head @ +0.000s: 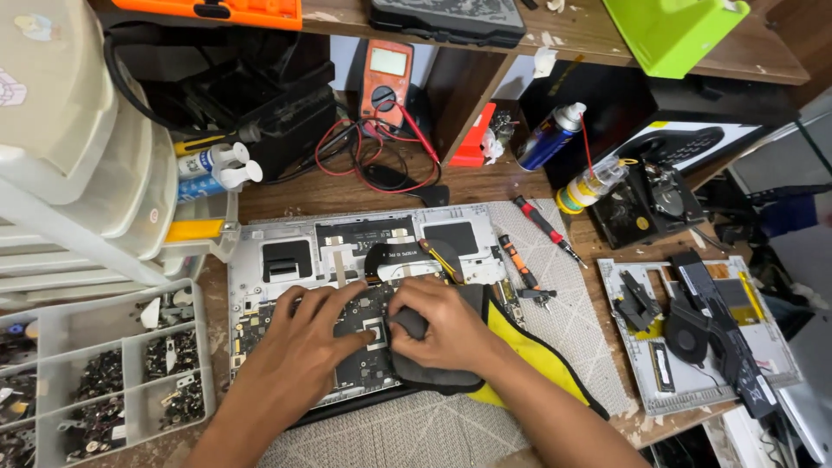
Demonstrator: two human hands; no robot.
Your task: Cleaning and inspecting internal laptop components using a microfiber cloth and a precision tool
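An opened silver laptop chassis (260, 238) lies on the workbench with its dark motherboard (355, 364) exposed. My left hand (308, 334) rests flat on the board, its fingers beside a square chip (374, 331). To the right of that chip, my right hand (442, 325) grips a dark grey cloth-like pad (433, 377) and presses it onto the board. A black ribbon cable (394, 258) and a yellow-tipped tool (442, 258) lie just above my hands.
A clear parts organizer with screws (121, 381) sits at left under stacked plastic drawers (78, 156). Screwdrivers (542, 227), spray cans (550, 137), a multimeter (386, 78) with leads, a removed bottom cover with fan (693, 334) and a yellow-edged cloth (537, 355) surround the laptop.
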